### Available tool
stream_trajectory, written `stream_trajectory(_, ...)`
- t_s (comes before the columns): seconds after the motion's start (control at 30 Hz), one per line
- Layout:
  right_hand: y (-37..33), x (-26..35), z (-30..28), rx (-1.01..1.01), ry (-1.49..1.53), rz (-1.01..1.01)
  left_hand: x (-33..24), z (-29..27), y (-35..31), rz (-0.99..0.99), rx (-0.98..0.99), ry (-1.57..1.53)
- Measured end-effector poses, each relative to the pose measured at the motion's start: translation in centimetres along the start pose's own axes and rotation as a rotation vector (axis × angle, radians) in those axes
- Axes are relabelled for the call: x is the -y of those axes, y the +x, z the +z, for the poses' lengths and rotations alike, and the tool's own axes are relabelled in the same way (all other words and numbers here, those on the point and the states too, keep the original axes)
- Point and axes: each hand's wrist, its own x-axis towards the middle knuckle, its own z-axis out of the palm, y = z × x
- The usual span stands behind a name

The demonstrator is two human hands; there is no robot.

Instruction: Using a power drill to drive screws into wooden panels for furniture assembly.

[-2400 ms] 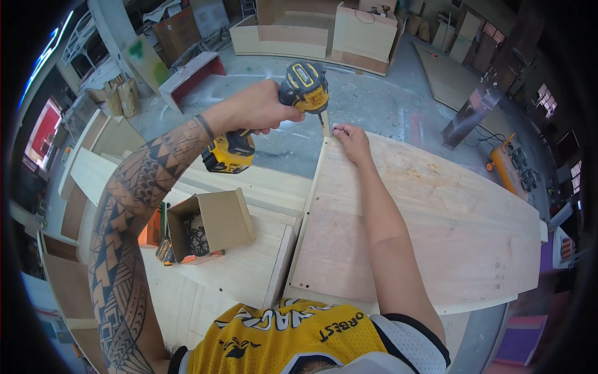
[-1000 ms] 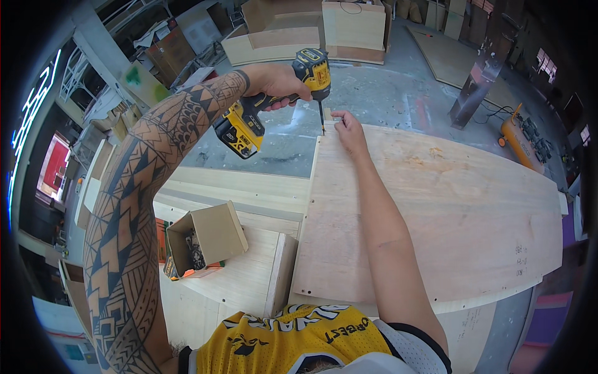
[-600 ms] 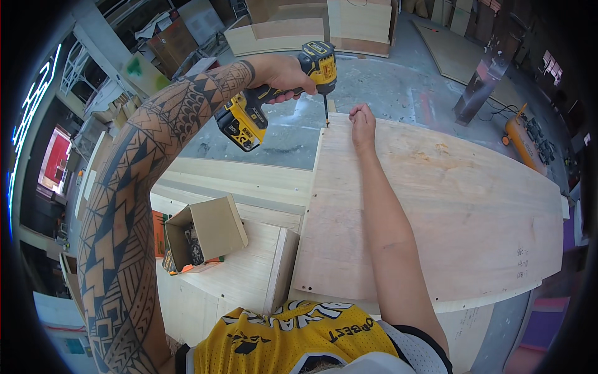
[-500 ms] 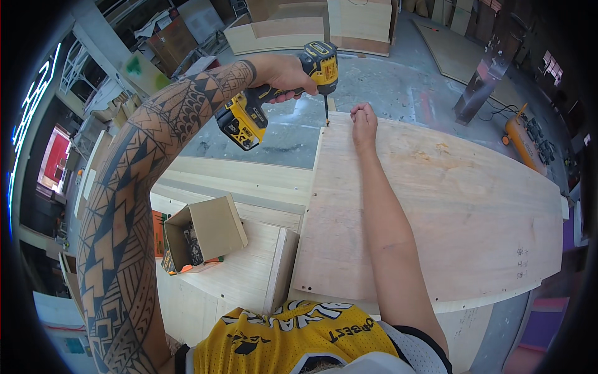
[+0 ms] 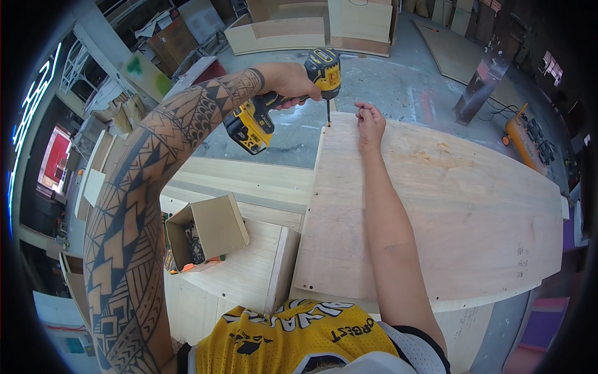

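Observation:
My left hand [image 5: 291,83] is wrapped round the grip of a yellow and black cordless impact driver [image 5: 324,73]. The driver points down, its bit [image 5: 329,111] upright over the far left corner of a pale plywood panel [image 5: 461,193]. A small screw head or bit tip meets the wood there, too tiny to tell which. Just right of the bit, my right hand [image 5: 371,129] hovers or rests at the panel's far edge with its fingers curled in. What those fingers hold, if anything, is hidden. Several dark screw heads or holes dot the panel's left edge.
An open cardboard box [image 5: 218,225] with dark screws stands on a pale wooden piece [image 5: 249,268] to the left. An orange air compressor [image 5: 525,137] sits at the far right beside a metal post [image 5: 479,90]. Wooden cabinets [image 5: 277,38] stand at the back.
The driver and my left hand have come down slightly and a little to the right. My right hand has shifted slightly right, its fingers a bit looser.

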Motion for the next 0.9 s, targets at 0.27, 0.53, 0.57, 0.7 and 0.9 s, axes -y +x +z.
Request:
stream_trajectory(0.27,-4.4,3.3,-0.7,0.004,0.118,0.171,0.2,0.3,0.6,0.013,-0.006,-0.029)
stream_trajectory(0.53,-8.8,7.5,-1.6,0.013,0.675,0.485,0.7,0.7,-1.8,0.133,-0.125,-0.013)
stream_trajectory(0.57,-9.3,7.7,-1.7,0.037,0.448,0.427,0.8,0.7,-2.2,0.156,-0.133,-0.014)
stream_trajectory(0.7,-14.1,7.0,-1.7,0.121,-0.44,0.122,3.1,0.8,-6.1,0.245,-0.156,-0.042)
stream_trajectory(0.9,-17.7,5.6,-0.1,0.32,-0.787,-0.022,5.1,0.1,-12.8,0.385,-0.128,0.016)
